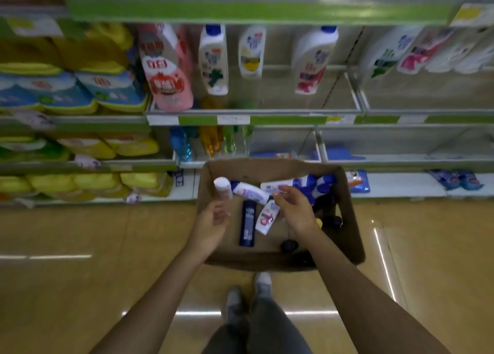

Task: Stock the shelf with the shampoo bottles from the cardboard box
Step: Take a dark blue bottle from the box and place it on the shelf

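Both bare hands, the left hand and right hand, hover loose and holding nothing over the brown cardboard box on the floor, where the white shampoo bottle with red letters lies pointing away, just left of the right grip.

Brown cardboard box — white-and-blue shampoo bottles, one navy bottle; green-edged shelf, yellow packs.

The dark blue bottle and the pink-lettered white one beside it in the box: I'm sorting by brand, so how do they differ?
The dark blue bottle is slim, dark and lies straight, pointing away from the person. The white bottle is pale with pink lettering, looks shorter and lies tilted, its far end under the right hand. Both lie flat in the box, held by neither hand.
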`<state>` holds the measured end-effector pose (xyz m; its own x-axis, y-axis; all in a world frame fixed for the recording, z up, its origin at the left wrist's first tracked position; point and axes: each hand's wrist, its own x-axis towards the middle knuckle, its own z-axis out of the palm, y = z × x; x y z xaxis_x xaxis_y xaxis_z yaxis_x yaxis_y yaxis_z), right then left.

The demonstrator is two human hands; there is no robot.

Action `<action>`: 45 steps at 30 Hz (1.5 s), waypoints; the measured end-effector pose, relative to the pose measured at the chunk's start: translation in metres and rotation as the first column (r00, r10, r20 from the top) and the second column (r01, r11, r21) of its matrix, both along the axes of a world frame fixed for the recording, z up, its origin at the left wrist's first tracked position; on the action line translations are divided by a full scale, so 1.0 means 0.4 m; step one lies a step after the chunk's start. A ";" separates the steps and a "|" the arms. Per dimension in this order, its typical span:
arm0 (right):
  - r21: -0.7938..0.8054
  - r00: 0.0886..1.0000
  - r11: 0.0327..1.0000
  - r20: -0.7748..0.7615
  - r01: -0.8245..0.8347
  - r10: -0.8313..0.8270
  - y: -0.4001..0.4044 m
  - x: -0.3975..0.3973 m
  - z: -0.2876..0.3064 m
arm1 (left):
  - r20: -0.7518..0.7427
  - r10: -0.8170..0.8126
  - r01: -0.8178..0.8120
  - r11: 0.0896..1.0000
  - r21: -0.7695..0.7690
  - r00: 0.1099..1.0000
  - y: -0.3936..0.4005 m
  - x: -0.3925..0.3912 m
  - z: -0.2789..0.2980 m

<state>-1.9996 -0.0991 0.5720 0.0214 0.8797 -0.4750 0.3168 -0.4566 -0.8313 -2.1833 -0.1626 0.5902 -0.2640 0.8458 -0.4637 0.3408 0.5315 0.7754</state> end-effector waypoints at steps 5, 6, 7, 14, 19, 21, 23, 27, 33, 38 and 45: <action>-0.188 1.000 0.982 -0.001 0.020 -0.020 -0.028 0.005 -0.121 | -0.027 0.053 -0.056 0.987 -0.150 0.998 -0.012 0.012 -0.109; -0.219 1.000 0.976 0.004 0.007 -0.006 -0.025 0.004 -0.142 | -0.037 0.072 -0.078 0.981 -0.175 0.997 -0.003 0.014 -0.137; -0.242 1.000 0.970 0.010 -0.010 0.013 -0.022 0.006 -0.167 | -0.047 0.077 -0.085 0.977 -0.197 0.996 0.008 0.017 -0.163; -0.357 0.990 0.931 0.081 -0.077 0.114 0.070 -0.019 -0.364 | -0.044 0.054 -0.067 0.931 -0.358 0.998 0.073 0.032 -0.393; -0.401 0.974 0.912 0.163 -0.080 0.157 0.151 -0.073 -0.520 | -0.031 0.079 -0.084 0.851 -0.518 0.996 0.089 0.039 -0.547; -0.407 0.968 0.909 0.174 -0.095 0.179 0.185 -0.096 -0.565 | -0.034 0.106 -0.106 0.818 -0.566 0.994 0.093 0.035 -0.603; -0.380 0.935 0.915 0.259 -0.133 0.243 0.213 -0.120 -0.608 | -0.020 0.117 -0.106 0.802 -0.588 0.993 0.095 0.032 -0.656; -0.309 0.881 0.941 0.395 -0.138 0.259 0.227 -0.176 -0.687 | 0.041 0.171 -0.108 0.774 -0.624 0.985 0.105 0.035 -0.732; -0.284 0.834 0.954 0.502 -0.093 0.231 0.194 -0.241 -0.729 | 0.132 0.228 -0.112 0.808 -0.578 0.965 0.110 0.056 -0.774; -0.236 0.753 0.966 0.615 -0.106 0.233 0.177 -0.256 -0.743 | 0.210 0.194 -0.040 0.818 -0.574 0.958 0.105 0.077 -0.782; -0.155 0.890 0.987 0.444 -0.037 0.103 0.170 -0.224 -0.677 | 0.267 0.188 -0.005 0.826 -0.564 0.945 0.103 0.060 -0.732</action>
